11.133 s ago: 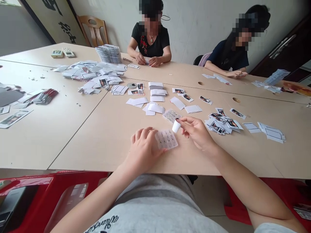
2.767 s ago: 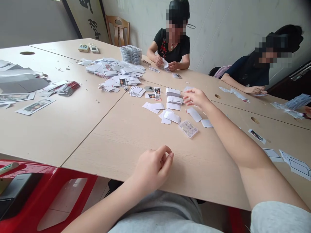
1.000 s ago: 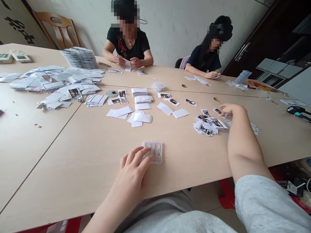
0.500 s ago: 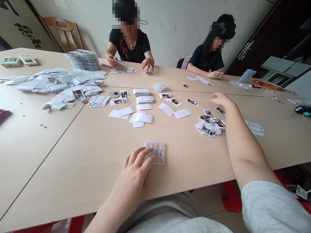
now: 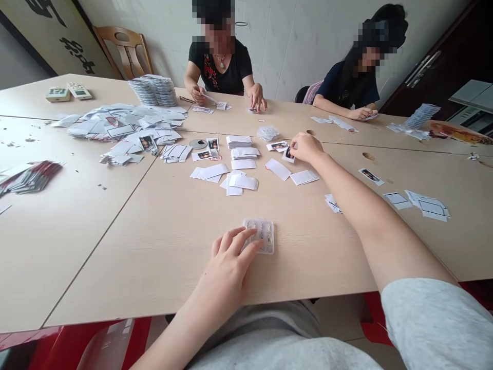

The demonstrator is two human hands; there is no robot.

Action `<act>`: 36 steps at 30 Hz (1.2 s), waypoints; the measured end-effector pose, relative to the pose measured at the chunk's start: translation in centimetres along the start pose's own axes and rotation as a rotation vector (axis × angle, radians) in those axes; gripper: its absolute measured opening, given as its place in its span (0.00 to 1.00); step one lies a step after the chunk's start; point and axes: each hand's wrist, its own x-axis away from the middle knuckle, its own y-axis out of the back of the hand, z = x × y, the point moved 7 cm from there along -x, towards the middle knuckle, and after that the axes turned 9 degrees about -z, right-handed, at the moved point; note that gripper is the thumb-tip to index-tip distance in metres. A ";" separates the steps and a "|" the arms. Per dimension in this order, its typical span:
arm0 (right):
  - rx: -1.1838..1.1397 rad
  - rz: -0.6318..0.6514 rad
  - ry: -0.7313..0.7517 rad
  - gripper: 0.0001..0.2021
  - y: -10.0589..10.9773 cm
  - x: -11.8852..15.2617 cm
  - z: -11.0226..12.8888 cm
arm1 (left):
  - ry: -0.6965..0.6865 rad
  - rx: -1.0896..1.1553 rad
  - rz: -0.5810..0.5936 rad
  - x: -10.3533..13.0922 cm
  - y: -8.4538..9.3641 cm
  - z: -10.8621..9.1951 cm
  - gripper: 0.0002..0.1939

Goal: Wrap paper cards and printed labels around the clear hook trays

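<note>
clear case (image 5: pixel 268 241) lies under the left hand (image 5: pixel 230 259), dark characters (image 5: pixel 77 54) beyond.

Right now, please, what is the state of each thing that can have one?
Clear case, flat, holding small pieces; lid unclear
Left hand, spread, resting on it
Printed card, partly covered
Right hand, at that card; grip unclear
Paper strips, stacked
White papers, loosely heaped
Packs, stacked in columns
Grey roll, lying flat

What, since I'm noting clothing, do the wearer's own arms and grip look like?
The right arm wears a short, pale grey sleeve; any left sleeve is out of view, and the left arm is bare where it shows. No glove, ring or watch shows on the left grip or right grip.
</note>
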 end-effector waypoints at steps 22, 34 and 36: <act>-0.918 -0.011 0.793 0.08 11.8 18.7 18.7 | 0.196 0.337 -0.739 1.2 5.3 0.4 0.16; -0.846 -0.101 0.892 0.10 12.8 20.2 18.7 | 0.118 0.411 -0.527 0.3 4.0 -0.1 0.11; -0.811 -0.119 0.917 0.10 13.0 20.3 18.5 | 0.138 0.408 -0.548 0.4 3.9 0.0 0.10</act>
